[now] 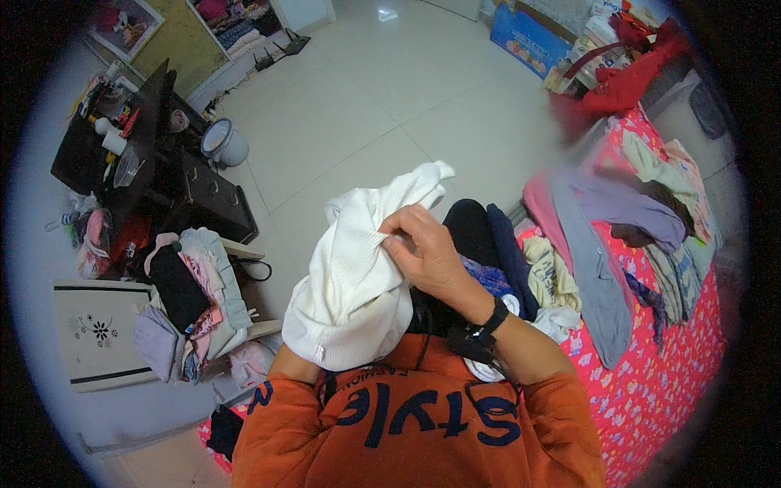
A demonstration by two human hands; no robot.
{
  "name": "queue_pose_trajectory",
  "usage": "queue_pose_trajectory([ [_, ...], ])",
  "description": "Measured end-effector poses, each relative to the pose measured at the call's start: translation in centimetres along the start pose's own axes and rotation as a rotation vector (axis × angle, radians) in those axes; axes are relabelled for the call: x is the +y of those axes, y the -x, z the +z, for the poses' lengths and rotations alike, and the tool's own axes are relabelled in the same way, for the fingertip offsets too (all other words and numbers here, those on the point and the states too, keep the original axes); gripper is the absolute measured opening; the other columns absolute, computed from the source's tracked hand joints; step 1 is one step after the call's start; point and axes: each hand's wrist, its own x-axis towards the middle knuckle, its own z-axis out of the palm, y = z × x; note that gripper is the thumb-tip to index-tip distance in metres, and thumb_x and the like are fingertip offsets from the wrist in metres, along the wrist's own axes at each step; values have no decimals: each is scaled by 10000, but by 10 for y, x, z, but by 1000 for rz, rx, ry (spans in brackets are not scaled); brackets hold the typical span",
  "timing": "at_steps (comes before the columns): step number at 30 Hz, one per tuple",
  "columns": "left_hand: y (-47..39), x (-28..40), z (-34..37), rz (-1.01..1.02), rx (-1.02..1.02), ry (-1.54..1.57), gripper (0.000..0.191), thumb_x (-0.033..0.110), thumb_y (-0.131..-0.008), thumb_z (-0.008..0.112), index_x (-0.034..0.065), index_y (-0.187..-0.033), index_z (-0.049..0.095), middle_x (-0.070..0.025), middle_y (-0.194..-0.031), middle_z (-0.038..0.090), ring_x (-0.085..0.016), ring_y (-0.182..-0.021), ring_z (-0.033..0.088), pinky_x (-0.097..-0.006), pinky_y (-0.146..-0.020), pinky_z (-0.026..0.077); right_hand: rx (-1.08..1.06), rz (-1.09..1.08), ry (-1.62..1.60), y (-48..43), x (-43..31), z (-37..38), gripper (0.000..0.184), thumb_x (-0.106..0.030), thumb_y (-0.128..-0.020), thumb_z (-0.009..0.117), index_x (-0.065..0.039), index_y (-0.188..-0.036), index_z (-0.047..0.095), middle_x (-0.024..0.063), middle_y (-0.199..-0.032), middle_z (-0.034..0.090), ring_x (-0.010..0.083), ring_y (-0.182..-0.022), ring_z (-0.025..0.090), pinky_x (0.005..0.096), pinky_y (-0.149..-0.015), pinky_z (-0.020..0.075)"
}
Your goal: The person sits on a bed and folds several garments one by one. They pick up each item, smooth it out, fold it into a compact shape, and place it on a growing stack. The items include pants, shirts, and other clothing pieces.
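Note:
In front of my chest hangs a white ribbed knit garment (351, 256), bunched and twisted toward its upper end. The thumb and index finger of my right hand (424, 250) pinch its fabric near the right side. My left forearm (295, 365) goes up into the wide lower opening of the garment, past a hem with a small tag. The cloth covers my left hand, so its fingers are out of view. A black band circles my right wrist.
To my right, a bed with a pink patterned sheet (616, 421) bears loose clothes, including grey leggings (589, 274). On the left, a chair holds a clothes pile (183, 293). Beyond it are a dark desk (201, 192) and a waste bin (226, 143). A blue box (528, 39) stands far right.

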Motion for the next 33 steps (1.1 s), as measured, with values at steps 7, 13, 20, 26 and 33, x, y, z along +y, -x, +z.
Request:
queue_pose_trajectory([
  [7, 21, -5, -5, -9, 43, -54, 425, 209, -934, 563, 1, -1300, 506, -146, -1312, 545, -253, -1181, 543, -369, -1003, 441, -565, 325, -760, 7, -5, -5, 122, -93, -892, 597, -37, -995, 561, -34, -900, 539, 62, -851, 495, 230, -766, 438],
  [13, 17, -2, -6, -6, 48, -24, 429, 211, -932, 566, 2, -1301, 507, -146, -1319, 543, -253, -1187, 540, -369, -1006, 438, -646, 275, -713, 18, 4, 3, 164, -158, -925, 619, -42, -1033, 575, -27, -921, 574, 57, -869, 505, 228, -793, 442],
  [20, 12, 0, -8, -4, 45, 14, 433, 213, -929, 570, 3, -1303, 508, -145, -1327, 539, -253, -1195, 537, -368, -1010, 435, -450, 390, -633, 32, 14, -3, 196, -168, -924, 616, -48, -1078, 637, -10, -932, 624, 62, -867, 552, 231, -784, 462],
  [26, 4, 0, -6, 0, 33, 31, 437, 214, -927, 573, 3, -1305, 509, -145, -1333, 537, -253, -1202, 534, -368, -1013, 433, 153, 166, -344, 19, 10, -51, 290, -67, -865, 649, -43, -1150, 599, 25, -871, 606, 65, -776, 563, 217, -703, 467],
  [33, -6, -7, 3, -9, -7, 48, 442, 216, -925, 577, 4, -1306, 511, -144, -1341, 534, -253, -1209, 530, -368, -1017, 430, -97, 188, -31, 6, 13, -63, 323, -162, -830, 727, 0, -1079, 600, 58, -729, 536, 98, -636, 512, 251, -577, 417],
])
